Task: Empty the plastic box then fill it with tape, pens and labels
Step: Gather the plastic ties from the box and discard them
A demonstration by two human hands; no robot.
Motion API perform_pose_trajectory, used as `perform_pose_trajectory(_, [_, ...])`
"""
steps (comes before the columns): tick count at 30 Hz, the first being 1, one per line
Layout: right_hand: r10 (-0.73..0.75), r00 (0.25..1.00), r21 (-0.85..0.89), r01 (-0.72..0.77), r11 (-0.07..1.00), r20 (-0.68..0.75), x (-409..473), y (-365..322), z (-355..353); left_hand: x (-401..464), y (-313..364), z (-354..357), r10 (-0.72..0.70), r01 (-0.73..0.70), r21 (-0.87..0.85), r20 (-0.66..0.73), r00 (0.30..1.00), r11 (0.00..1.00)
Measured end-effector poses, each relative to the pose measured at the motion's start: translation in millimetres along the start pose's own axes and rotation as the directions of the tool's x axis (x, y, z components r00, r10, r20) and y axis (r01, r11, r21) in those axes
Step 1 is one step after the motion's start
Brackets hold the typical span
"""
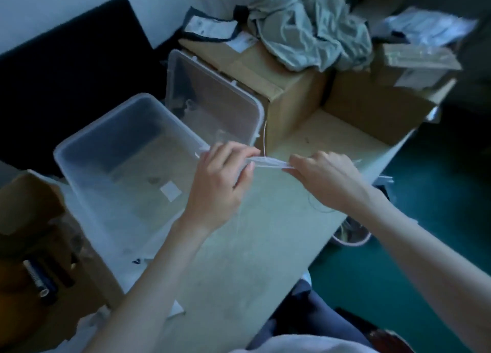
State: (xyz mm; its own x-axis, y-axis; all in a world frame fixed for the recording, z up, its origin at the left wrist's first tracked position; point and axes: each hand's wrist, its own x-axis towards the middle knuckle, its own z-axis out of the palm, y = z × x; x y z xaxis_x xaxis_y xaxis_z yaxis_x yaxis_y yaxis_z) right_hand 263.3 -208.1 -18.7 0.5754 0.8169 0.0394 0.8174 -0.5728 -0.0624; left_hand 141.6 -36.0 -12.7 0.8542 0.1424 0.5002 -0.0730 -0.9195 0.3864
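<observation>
A clear plastic box (pixel 87 150) sits on the pale table, left of centre; inside I see only a small white paper square (pixel 170 191) on its bottom. Its clear lid (pixel 239 97) leans upright against a cardboard box behind it. My left hand (pixel 220 182) and my right hand (pixel 326 179) hold the two ends of a thin, flat white stack that looks like face masks (pixel 268 162), stretched between them just right of the box. A thin cord (pixel 265 137) sticks up from the stack.
Cardboard boxes (pixel 287 86) stand at the back with crumpled grey cloth (pixel 313 28) on top. An open cardboard box (pixel 32 219) with dark items is at the left. White paper scraps (pixel 176 308) lie near the table's front edge. Green floor (pixel 438 219) lies to the right.
</observation>
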Motion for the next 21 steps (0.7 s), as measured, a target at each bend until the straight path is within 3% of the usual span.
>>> perform_pose_trajectory(3, [0.080, 0.996, 0.023, -0.081, 0.996, 0.040, -34.7, 24.7, 16.6, 6.6, 15.7, 39.8, 0.134, -0.162, 0.132, 0.195, 0.971, 0.978])
perform_pose_trajectory(6, [0.136, 0.989, 0.068, -0.140, 0.988, 0.065, -64.0, 56.0, 35.9, 12.6, 34.7, 82.4, 0.232, -0.317, 0.159, 0.404, 0.885, 0.935])
perform_pose_trajectory(10, [0.170, 0.984, 0.106, -0.176, 0.979, 0.056, -90.8, 99.1, 57.1, 21.4, 60.6, 135.5, 0.268, -0.375, 0.121, 0.505, 0.820, 0.919])
perform_pose_trajectory(14, [0.193, 0.977, 0.111, -0.203, 0.973, 0.095, -112.7, 155.0, 75.6, 41.7, 89.7, 189.3, 0.213, -0.287, 0.051, 0.551, 0.807, 0.957])
perform_pose_trajectory(17, [0.245, 0.956, 0.131, -0.267, 0.955, 0.159, -127.6, 195.1, 87.9, 57.3, 114.4, 227.9, 0.173, -0.191, -0.038, 0.628, 0.759, 0.981])
perform_pose_trajectory(21, [0.313, 0.925, 0.184, -0.354, 0.917, 0.217, -145.6, 242.5, 107.3, 73.3, 144.8, 284.0, 0.064, 0.068, -0.143, 0.752, 0.656, 0.987])
